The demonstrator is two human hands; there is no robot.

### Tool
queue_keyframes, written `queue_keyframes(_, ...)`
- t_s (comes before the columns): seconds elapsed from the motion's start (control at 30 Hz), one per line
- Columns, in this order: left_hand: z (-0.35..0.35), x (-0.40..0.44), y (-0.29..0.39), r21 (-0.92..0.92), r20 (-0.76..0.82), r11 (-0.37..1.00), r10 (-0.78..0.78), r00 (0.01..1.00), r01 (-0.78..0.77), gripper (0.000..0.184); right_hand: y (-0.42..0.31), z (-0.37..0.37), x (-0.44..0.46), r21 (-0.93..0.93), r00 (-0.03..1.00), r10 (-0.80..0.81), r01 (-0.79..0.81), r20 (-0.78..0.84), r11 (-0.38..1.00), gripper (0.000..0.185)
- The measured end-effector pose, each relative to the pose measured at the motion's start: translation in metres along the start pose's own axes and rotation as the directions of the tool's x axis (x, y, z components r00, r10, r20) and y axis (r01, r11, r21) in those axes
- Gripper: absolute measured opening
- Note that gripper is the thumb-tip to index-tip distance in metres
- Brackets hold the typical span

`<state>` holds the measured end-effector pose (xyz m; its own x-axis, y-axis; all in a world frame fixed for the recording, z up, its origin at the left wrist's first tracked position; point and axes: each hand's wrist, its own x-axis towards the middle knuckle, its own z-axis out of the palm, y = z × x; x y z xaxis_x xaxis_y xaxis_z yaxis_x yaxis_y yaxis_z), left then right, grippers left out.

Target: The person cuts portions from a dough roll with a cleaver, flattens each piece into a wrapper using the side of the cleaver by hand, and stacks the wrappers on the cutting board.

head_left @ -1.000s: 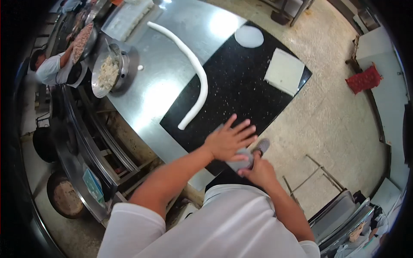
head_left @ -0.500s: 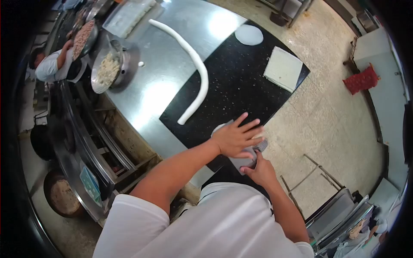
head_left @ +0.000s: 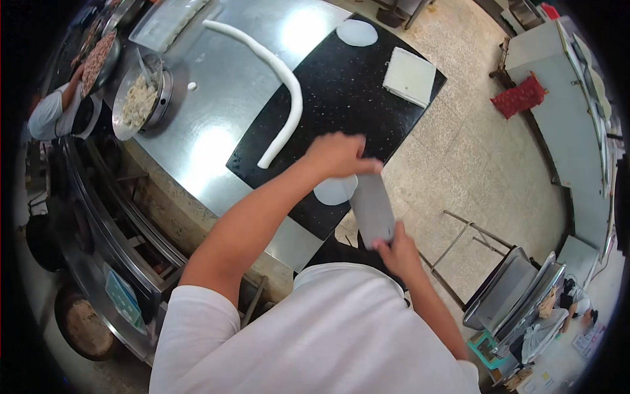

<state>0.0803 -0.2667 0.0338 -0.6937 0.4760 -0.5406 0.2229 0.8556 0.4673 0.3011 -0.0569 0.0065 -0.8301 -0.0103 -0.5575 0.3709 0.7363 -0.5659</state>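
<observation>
A broad grey cleaver blade [head_left: 373,209] stands tilted over the near right edge of the black board [head_left: 341,88]. My right hand [head_left: 398,253] is closed on its near end; the handle is hidden. My left hand [head_left: 338,156] is at the blade's far end, slightly blurred, fingers loosely curled and thumb stretched apart, touching or nearly touching the blade. Just left of the blade lies a thin white dough round [head_left: 336,190]. A second pale round [head_left: 357,33] rests at the board's far end. A long white dough rope [head_left: 293,98] curves from the steel table onto the board.
A white square stack [head_left: 409,77] sits by the board's right edge. On the steel table [head_left: 197,118] are a bowl of pale chunky filling [head_left: 136,105], a small dough piece [head_left: 191,86] and a clear tray [head_left: 167,23]. Another person [head_left: 56,111] works at far left. Metal frames [head_left: 472,240] stand right.
My left hand has come off the flat blade and curled its fingers. The cleaver has tilted up away from the board, uncovering the near dough round. The whole view has shifted slightly.
</observation>
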Motion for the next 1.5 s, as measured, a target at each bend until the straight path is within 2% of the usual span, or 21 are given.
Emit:
queue_keyframes(0.1,0.045,-0.021,-0.025,-0.151,0.021,0.986,0.070,0.997,-0.066,0.046,0.016,-0.009,-0.050,-0.053,0.996,0.047,-0.043,0.070,0.998,0.046)
queue_keyframes(0.17,0.065,-0.035,-0.034,-0.293,-0.293,0.956,-0.080,0.953,-0.010,0.041,0.020,-0.018,-0.060,0.004,0.998,0.033,-0.034,0.057,0.999,0.039)
queue_keyframes(0.2,0.070,-0.041,-0.034,-0.293,-0.297,0.956,-0.076,0.952,-0.015,0.041,0.018,-0.024,-0.054,0.002,0.998,0.033,-0.033,0.052,0.999,0.039)
queue_keyframes(0.27,0.077,-0.048,-0.032,-0.435,-0.472,0.897,-0.161,0.867,-0.070,0.033,0.006,-0.039,-0.018,-0.023,0.998,0.037,-0.039,-0.054,0.999,0.034)
queue_keyframes(0.3,0.082,-0.048,-0.032,-0.433,-0.473,0.898,-0.160,0.867,-0.070,0.033,-0.001,-0.044,0.004,-0.046,0.995,-0.039,0.035,-0.091,0.998,0.034)
queue_keyframes(0.37,0.094,-0.046,-0.033,-0.422,-0.654,0.889,-0.165,0.738,-0.176,0.028,-0.019,-0.046,0.056,-0.100,0.978,-0.154,0.140,-0.142,0.985,0.034)
queue_keyframes(0.43,0.098,-0.049,-0.031,-0.440,-0.668,0.880,-0.190,0.720,-0.176,0.027,-0.040,-0.035,0.091,-0.123,0.972,-0.193,0.177,-0.133,0.976,0.034)
queue_keyframes(0.53,0.094,-0.061,-0.023,-0.522,-0.678,0.831,-0.265,0.686,-0.194,0.028,-0.059,-0.017,0.110,-0.016,0.963,-0.269,0.269,0.012,0.963,0.037)
queue_keyframes(0.67,0.095,-0.085,-0.010,-0.643,-0.676,0.728,-0.393,0.624,-0.239,0.036,-0.033,-0.020,0.086,-0.111,0.838,-0.364,0.441,0.407,0.891,0.043)
queue_keyframes(0.7,0.096,-0.087,-0.005,-0.705,-0.640,0.670,-0.462,0.614,-0.231,0.036,-0.026,-0.027,0.089,-0.098,0.830,-0.387,0.459,0.401,0.883,0.043)
queue_keyframes(0.77,0.084,-0.069,0.005,-0.720,-0.637,0.650,-0.481,0.602,-0.242,0.040,-0.006,-0.044,0.101,-0.027,0.738,-0.391,0.484,0.550,0.875,0.041)
queue_keyframes(0.87,0.034,-0.017,0.032,-0.735,-0.633,0.624,-0.489,0.600,-0.266,0.039,0.011,-0.096,0.118,0.065,0.755,-0.394,0.426,0.524,0.902,0.038)
queue_keyframes(0.93,0.005,0.040,0.028,-0.690,-0.719,0.543,-0.438,0.540,-0.479,0.041,0.031,-0.124,0.120,0.039,0.800,-0.413,0.442,0.436,0.896,0.034)
queue_keyframes(1.03,-0.057,0.110,0.024,-0.666,-0.746,0.545,-0.478,0.464,-0.510,0.039,0.047,-0.170,0.119,-0.025,0.894,-0.293,0.320,0.338,0.947,0.031)
queue_keyframes(1.17,-0.073,0.162,-0.017,-0.745,-0.666,0.511,-0.586,0.461,-0.428,0.045,0.057,-0.201,0.121,0.144,0.933,-0.336,0.317,0.132,0.937,0.028)
queue_keyframes(1.23,-0.058,0.162,-0.039,-0.486,-0.838,0.872,-0.445,0.315,-0.062,0.052,0.052,-0.206,0.126,0.223,0.899,-0.438,0.433,-0.027,0.874,0.028)
queue_keyframes(1.27,-0.049,0.153,-0.042,-0.485,-0.838,0.873,-0.446,0.314,-0.054,0.052,0.048,-0.204,0.131,0.230,0.898,-0.440,0.433,-0.022,0.872,0.028)
queue_keyframes(1.33,-0.022,0.108,-0.029,-0.530,-0.812,0.817,-0.412,0.413,-0.228,0.056,0.040,-0.193,0.147,0.561,0.908,-0.401,0.396,-0.120,0.727,0.027)
queue_keyframes(1.4,0.012,0.052,-0.037,-0.296,-0.867,0.952,-0.234,0.440,-0.075,0.056,0.029,-0.167,0.179,0.626,0.884,-0.429,0.444,-0.187,0.641,0.028)
queue_keyframes(1.47,0.052,0.002,-0.051,-0.132,-0.930,0.980,-0.174,0.324,0.148,0.052,0.014,-0.144,0.213,0.792,0.964,-0.231,0.244,-0.133,0.560,0.024)
queue_keyframes(1.5,0.068,-0.024,-0.058,-0.194,-0.929,0.954,-0.253,0.271,0.228,0.049,0.007,-0.135,0.225,0.839,0.996,-0.084,0.045,0.001,0.542,0.022)
